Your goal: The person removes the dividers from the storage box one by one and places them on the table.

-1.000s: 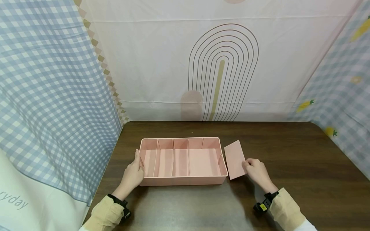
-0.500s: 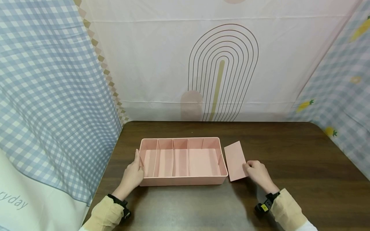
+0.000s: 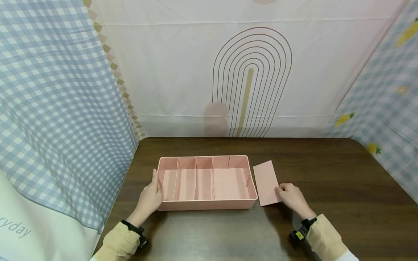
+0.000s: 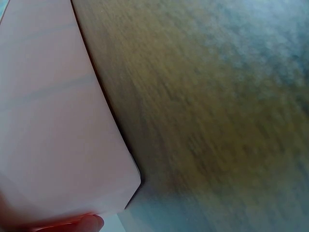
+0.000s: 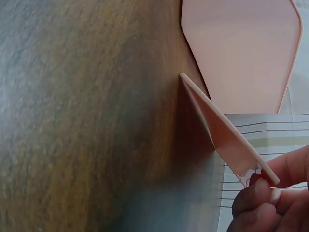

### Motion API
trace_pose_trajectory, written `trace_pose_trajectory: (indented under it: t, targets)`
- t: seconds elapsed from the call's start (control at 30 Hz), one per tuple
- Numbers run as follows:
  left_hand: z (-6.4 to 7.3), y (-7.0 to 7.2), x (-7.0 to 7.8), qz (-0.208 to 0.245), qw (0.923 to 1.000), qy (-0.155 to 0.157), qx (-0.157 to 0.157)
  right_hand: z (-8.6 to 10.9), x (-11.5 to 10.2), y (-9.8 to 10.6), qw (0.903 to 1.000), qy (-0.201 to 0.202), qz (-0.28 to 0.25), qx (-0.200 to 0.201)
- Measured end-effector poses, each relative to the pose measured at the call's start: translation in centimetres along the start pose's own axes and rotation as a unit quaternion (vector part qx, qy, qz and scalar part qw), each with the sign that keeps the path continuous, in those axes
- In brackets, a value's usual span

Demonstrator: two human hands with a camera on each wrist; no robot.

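Observation:
A long pink divided box (image 3: 204, 205) sits on the table, with thin upright dividers forming narrow compartments at its left and a wider one at its right. My left hand (image 3: 150, 197) rests against the box's left end, its index finger extended along the wall. In the left wrist view a fingertip (image 4: 91, 223) shows at the box's corner. To the right of the box, my right hand (image 3: 291, 197) pinches a flat pink divider (image 3: 266, 183) by its right edge between thumb and fingers. The divider tilts, raised on the hand's side, apart from the box in the right wrist view.
The dark wooden table (image 3: 209, 235) extends around the box. A white cloth with printed arches (image 3: 176, 72) hangs behind it. Blue checked cloths hang at the left (image 3: 65, 108) and right (image 3: 388, 127) sides.
My right hand and the divider have shifted slightly toward the table's near side. The left hand and the box have stayed where they were.

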State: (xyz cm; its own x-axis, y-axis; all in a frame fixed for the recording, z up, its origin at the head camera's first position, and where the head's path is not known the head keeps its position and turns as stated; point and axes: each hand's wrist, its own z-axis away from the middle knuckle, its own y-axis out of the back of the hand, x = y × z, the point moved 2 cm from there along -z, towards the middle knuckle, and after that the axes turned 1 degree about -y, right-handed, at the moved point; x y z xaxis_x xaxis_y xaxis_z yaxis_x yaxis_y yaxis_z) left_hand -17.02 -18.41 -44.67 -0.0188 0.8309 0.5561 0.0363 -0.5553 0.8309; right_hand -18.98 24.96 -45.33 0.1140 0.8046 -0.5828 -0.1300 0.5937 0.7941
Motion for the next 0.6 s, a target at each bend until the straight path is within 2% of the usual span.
trace_pose_trajectory:
  t: [0.2, 0.6]
  targets:
    - [0.00, 0.04, 0.09, 0.003, 1.0000, 0.005, -0.005, -0.04, 0.24, -0.03, 1.0000, -0.001, 0.006, -0.005]
    - [0.08, 0.06, 0.15, 0.001, 0.9999, -0.004, 0.009, -0.23, 0.97, -0.18, 0.9994, -0.014, 0.018, -0.028]
